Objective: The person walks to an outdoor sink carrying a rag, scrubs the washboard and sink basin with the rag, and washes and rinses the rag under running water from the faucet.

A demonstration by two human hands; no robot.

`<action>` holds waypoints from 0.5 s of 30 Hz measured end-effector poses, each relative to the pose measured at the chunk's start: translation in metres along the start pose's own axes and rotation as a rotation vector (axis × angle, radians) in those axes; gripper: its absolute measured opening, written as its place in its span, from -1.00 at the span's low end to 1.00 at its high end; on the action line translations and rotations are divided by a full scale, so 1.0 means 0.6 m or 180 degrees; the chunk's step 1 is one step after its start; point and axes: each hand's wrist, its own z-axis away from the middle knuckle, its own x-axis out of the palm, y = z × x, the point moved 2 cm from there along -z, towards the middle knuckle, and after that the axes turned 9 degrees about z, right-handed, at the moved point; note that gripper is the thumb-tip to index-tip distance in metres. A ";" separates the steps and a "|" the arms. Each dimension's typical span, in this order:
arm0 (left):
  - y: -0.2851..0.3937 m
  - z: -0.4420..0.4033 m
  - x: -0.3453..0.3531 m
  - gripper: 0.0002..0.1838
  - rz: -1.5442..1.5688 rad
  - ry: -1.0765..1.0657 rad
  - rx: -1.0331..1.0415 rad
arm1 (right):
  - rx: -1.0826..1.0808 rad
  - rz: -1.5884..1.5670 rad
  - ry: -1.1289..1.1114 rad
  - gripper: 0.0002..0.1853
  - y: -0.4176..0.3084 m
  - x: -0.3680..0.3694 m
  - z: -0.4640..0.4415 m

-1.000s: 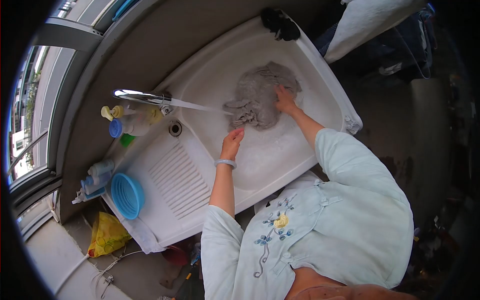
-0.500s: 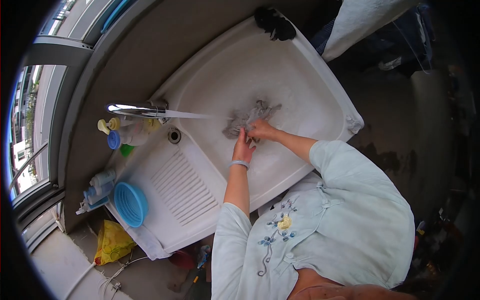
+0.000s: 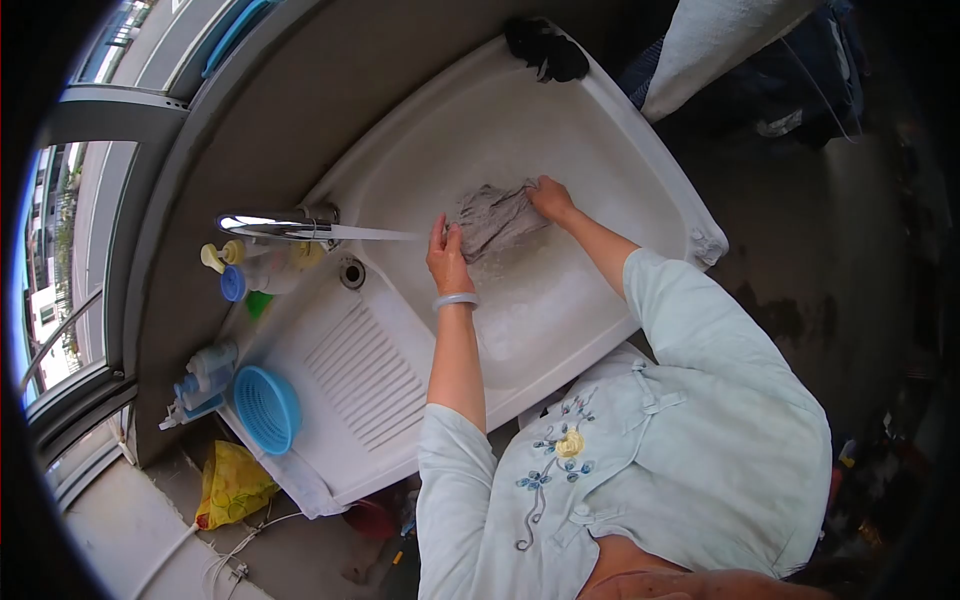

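A wet grey cloth [image 3: 495, 222] is spread between my two hands, low over the white sink [image 3: 420, 130]. My right hand [image 3: 551, 198] pinches its right edge, fingers closed. At the cloth's left edge is my left hand [image 3: 448, 256], a pale bangle [image 3: 456, 300] on its wrist; the fingers point up and seem to grip the edge, partly hidden. From the chrome faucet [image 3: 270, 228] a stream of water runs toward the cloth's left side, close to my left fingertips.
Left of the basin are a ribbed washboard [image 3: 365, 375], a drain hole [image 3: 352, 273], a blue basket [image 3: 267, 410] and several bottles [image 3: 208, 370]. A black cloth [image 3: 547, 50] hangs on the far rim. Below sits a yellow bag [image 3: 234, 485].
The bunched cloth has been opened out flatter. My hands, together before, are now apart: the left moved left and up, the right moved right and up.
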 end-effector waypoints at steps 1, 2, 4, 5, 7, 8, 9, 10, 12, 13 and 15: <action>0.017 -0.001 0.000 -0.27 0.0284 0.0089 0.0200 | 0.0322 -0.0042 0.0129 -0.48 0.039 -0.006 -0.007; 0.014 -0.007 -0.012 -0.27 0.0288 0.0092 0.0211 | 0.0653 -0.0083 0.0259 -0.40 0.066 -0.007 -0.012; -0.016 -0.015 -0.046 -0.13 0.0127 0.0078 -0.0138 | 0.0388 0.0087 0.0444 -0.33 0.089 0.033 -0.017; -0.027 -0.010 -0.051 -0.13 0.0132 0.0080 -0.0133 | 0.0136 0.0246 0.0625 -0.26 0.095 0.048 -0.009; -0.057 0.004 -0.047 -0.06 0.0546 -0.0196 -0.0926 | 0.0110 0.0511 -0.0533 -0.24 -0.009 0.029 0.081; -0.068 0.004 -0.045 -0.06 0.0542 -0.0193 -0.0929 | -0.0226 -0.0022 -0.0521 -0.35 -0.009 0.090 0.073; -0.079 0.004 -0.041 -0.06 0.0835 -0.0143 -0.1146 | -0.0554 -0.0553 -0.0504 -0.47 -0.004 0.151 0.064; -0.086 0.002 -0.038 -0.05 0.1130 -0.0098 -0.1359 | -0.0633 -0.1332 -0.1189 -0.54 -0.045 0.138 0.100; -0.074 0.000 -0.044 -0.15 0.1485 0.0140 -0.1443 | -0.1005 -0.2244 -0.1969 -0.66 -0.135 0.082 0.192; -0.071 0.000 -0.049 -0.24 0.1842 0.0387 -0.1531 | -0.1295 -0.2372 -0.2062 -0.73 -0.160 0.068 0.225; -0.099 -0.014 -0.075 -0.30 0.1855 0.0107 -0.1443 | -0.1911 -0.2387 -0.2197 -0.71 -0.198 0.038 0.285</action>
